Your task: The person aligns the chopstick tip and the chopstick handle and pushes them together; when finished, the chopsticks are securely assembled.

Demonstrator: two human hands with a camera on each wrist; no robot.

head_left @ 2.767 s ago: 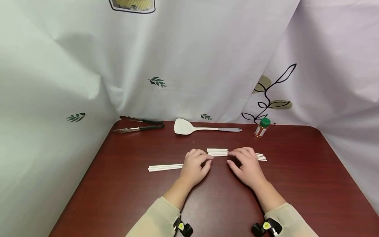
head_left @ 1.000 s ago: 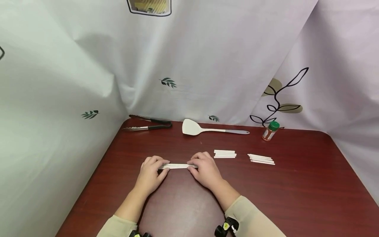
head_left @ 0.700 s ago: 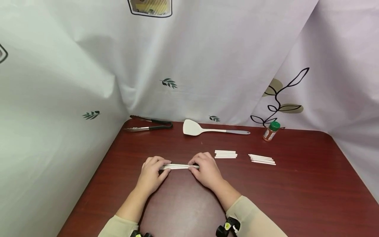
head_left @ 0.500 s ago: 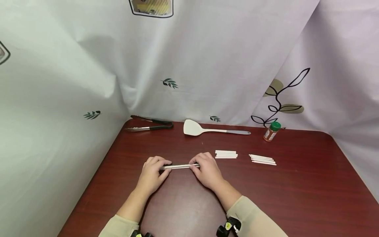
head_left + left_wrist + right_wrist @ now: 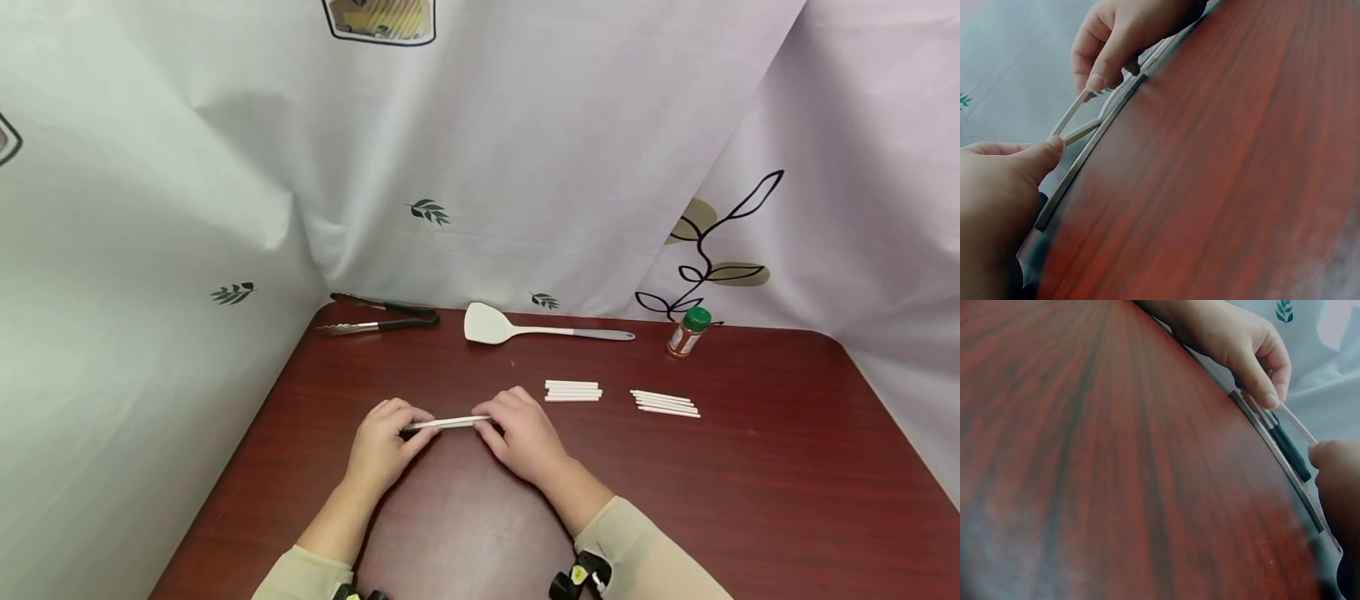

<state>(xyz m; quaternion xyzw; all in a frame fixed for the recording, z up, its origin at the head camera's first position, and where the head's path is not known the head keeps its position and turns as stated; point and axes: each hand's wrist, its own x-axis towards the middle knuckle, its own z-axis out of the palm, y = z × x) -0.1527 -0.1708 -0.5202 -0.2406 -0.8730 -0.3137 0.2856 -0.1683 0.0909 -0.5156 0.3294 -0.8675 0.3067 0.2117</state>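
Both hands pinch one thin white stick between thumb and fingers, the left hand at its left end and the right hand at its right end. The two wrist views show this stick raised off the tabletop, its ends hidden in the fingers. Below it, a stick that looks grey in shadow lies along the table. Right of the hands, a short row of white sticks lies side by side. Further right is a slightly slanted row of white sticks.
Along the back of the dark red table lie metal tongs with black handles and a white spatula with a grey handle end. A green-capped spice jar stands at the back right. White printed cloth hangs behind.
From beside the short rows, both hands have moved left to the longer sticks and gripped their ends. In the last moments one stick has come up and the right hand has shifted slightly left.
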